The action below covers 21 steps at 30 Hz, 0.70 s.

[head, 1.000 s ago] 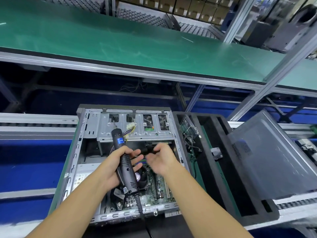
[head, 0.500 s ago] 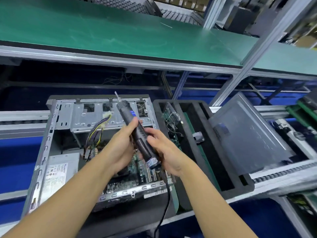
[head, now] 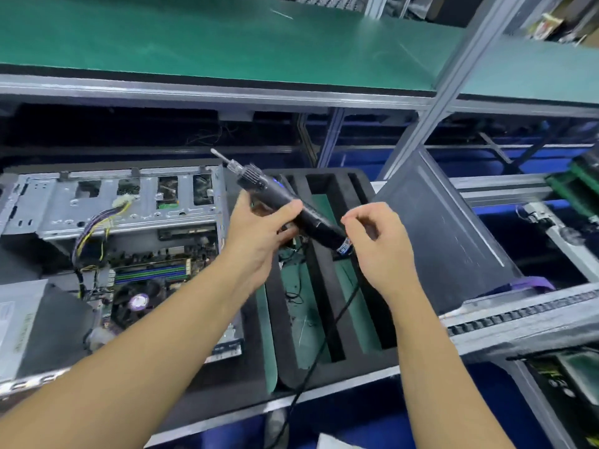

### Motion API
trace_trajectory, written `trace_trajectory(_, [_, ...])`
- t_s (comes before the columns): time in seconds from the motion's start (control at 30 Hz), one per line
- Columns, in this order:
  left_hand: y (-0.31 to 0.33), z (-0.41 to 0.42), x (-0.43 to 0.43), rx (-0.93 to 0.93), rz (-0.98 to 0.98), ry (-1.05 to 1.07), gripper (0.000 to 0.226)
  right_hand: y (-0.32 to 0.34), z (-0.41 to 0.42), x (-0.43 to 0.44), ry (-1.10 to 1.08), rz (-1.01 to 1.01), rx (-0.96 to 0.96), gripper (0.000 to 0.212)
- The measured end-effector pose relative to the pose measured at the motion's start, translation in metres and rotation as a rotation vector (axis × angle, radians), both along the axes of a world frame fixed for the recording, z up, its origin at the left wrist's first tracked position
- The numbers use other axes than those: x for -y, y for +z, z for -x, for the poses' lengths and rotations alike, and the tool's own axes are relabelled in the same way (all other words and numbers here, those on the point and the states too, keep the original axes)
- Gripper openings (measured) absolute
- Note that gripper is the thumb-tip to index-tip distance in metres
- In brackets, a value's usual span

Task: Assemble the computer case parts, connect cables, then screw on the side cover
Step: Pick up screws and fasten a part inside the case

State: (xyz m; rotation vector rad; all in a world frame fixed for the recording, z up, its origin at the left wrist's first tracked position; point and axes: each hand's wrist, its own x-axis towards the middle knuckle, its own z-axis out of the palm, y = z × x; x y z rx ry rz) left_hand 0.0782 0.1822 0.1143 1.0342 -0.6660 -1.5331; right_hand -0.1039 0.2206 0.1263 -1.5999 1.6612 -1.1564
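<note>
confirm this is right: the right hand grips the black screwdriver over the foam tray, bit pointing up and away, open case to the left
Wrong hand. The head view shows the left hand gripping the black screwdriver over the foam tray, bit pointing up and away, open case to the left.

One view only: a head-worn wide-angle camera. It stands above the near side of the open computer case (head: 113,238), close to it, and faces forward and down. The aim falls right of the case, so the case fills the left half and is cut by the left edge. Both forearms enter from the bottom edge. The left hand (head: 259,234), gripping the electric screwdriver (head: 285,202), and the right hand (head: 379,251) lie near centre, just right of the case. Beyond the case, the shelf rail (head: 194,89) bows toward the frame edges
</note>
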Motion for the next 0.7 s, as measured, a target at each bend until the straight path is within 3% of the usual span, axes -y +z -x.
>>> trace_trajectory(0.07, [-0.007,0.019,0.004,-0.002,-0.032,0.096,0.039,-0.007,0.005,-0.006,0.156,-0.155,0.249,0.022])
trace_trajectory(0.17, [-0.017,0.037,0.013,0.017,-0.09,0.134,0.039,-0.029,-0.001,-0.014,0.377,-0.688,0.727,0.036])
trace_trajectory(0.2, [-0.021,0.04,0.016,0.051,-0.105,0.121,0.037,-0.039,-0.006,-0.015,0.312,-0.725,0.902,0.048])
trace_trajectory(0.27, [-0.026,0.046,0.021,0.149,-0.137,0.063,0.03,-0.061,-0.015,-0.015,0.142,-0.552,1.182,0.072])
trace_trajectory(0.4, [-0.031,0.056,0.028,0.216,-0.245,-0.073,0.025,-0.07,-0.023,-0.012,-0.009,-0.065,0.975,0.091])
trace_trajectory(0.5, [-0.033,0.06,0.034,0.197,-0.298,-0.072,0.029,-0.051,-0.038,-0.015,-0.114,-0.229,1.019,0.062])
trace_trajectory(0.57, [-0.036,0.058,0.041,0.228,-0.31,-0.021,0.032,-0.037,-0.039,-0.03,0.125,-0.529,0.956,0.047])
trace_trajectory(0.63, [-0.04,0.05,0.048,0.274,-0.295,0.001,0.029,-0.019,-0.019,-0.045,0.588,-0.719,0.835,0.042])
trace_trajectory(0.7, [-0.042,0.041,0.053,0.282,-0.329,-0.031,0.029,0.0,0.023,-0.04,0.898,-0.503,0.879,0.024])
